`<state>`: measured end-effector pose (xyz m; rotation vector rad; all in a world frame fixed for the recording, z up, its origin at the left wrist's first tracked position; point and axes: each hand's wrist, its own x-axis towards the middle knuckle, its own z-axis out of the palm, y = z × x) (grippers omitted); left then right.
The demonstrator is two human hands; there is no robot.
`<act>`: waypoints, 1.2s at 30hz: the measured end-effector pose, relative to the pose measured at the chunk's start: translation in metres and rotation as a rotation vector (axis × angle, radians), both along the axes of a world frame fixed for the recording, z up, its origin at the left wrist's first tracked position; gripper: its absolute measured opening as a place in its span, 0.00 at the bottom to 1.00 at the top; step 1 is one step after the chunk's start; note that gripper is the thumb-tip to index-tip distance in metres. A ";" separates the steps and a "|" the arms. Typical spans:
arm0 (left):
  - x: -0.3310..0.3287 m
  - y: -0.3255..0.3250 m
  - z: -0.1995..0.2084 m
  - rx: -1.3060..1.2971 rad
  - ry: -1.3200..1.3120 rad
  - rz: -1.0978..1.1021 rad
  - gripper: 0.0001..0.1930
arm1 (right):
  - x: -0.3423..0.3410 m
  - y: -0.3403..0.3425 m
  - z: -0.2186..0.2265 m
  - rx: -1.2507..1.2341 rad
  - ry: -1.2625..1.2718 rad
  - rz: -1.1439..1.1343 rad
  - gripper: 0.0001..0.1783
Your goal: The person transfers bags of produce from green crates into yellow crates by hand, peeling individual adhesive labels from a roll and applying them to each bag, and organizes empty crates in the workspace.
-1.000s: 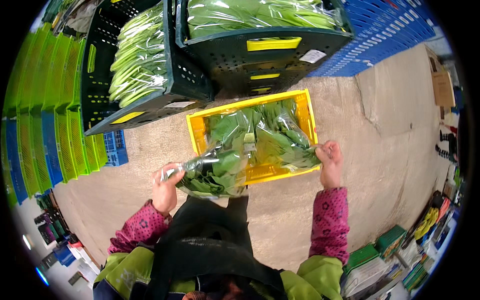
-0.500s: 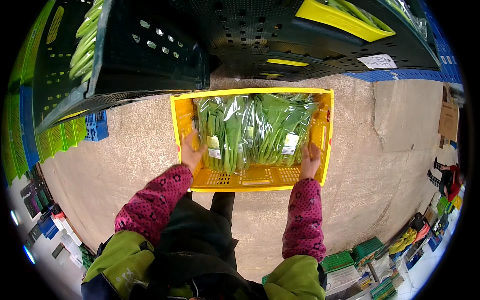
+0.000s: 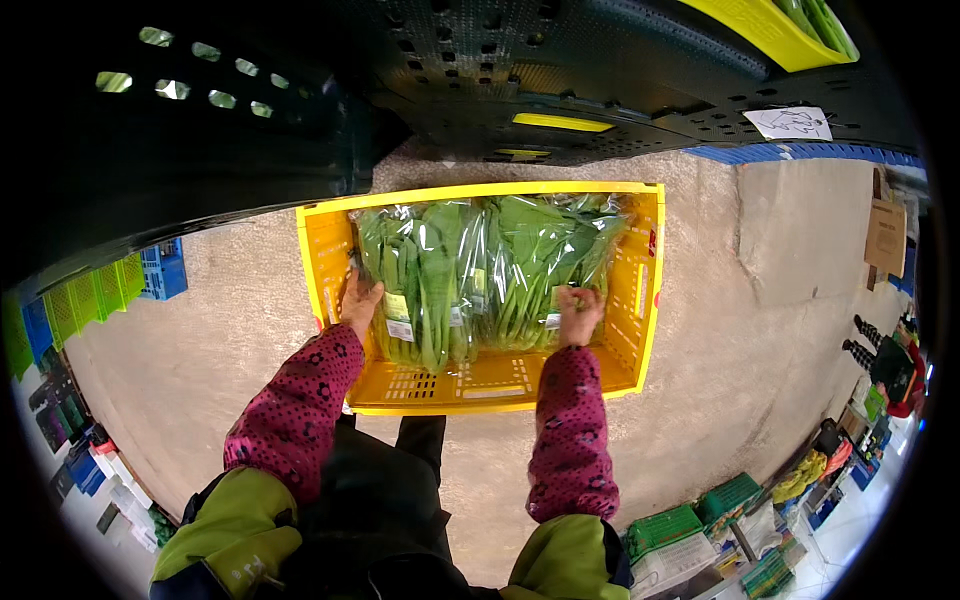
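Clear plastic bags of leafy greens lie side by side in a yellow crate in front of me. My left hand is by the left bag of leafy greens, its thumb apart from its fingers. The fingers reach between that bag's left edge and the crate's side wall. On the lower part of the right bag of leafy greens rests my right hand, fingers curled in on the plastic beside a label that the hand partly covers. Both sleeves are pink with dark dots and flowers.
Large dark perforated crates rise beyond and to the left of the yellow crate. Further left are green crates and a blue crate. Green crates stand at the lower right. Another person is at the far right.
My right hand has moved left from the right bag's edge onto its label area, its fingers curling. The left hand stays by the left bag. The view has shifted, bringing the dark crates nearer.
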<state>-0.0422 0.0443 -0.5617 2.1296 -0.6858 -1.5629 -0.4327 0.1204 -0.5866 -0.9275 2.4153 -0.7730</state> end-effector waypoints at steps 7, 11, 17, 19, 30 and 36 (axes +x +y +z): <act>0.025 0.055 -0.022 -0.338 -0.018 0.010 0.05 | 0.020 -0.008 0.016 -0.023 -0.456 -0.178 0.31; 0.003 0.080 0.036 -0.356 -0.279 -0.010 0.03 | 0.013 0.003 0.012 -0.060 -0.526 -0.065 0.37; -0.019 0.097 0.072 -0.433 -0.327 -0.098 0.30 | 0.020 -0.034 0.108 0.211 -1.082 0.216 0.28; -0.042 0.073 0.088 -0.550 -0.333 -0.277 0.35 | 0.011 -0.033 0.087 0.106 -0.991 0.242 0.25; -0.132 0.020 0.075 -0.512 -0.189 -0.785 0.34 | -0.059 -0.047 0.006 0.005 0.244 0.084 0.18; -0.116 0.035 0.055 -0.498 -0.156 -0.782 0.31 | -0.038 -0.042 -0.011 -0.003 0.387 0.046 0.11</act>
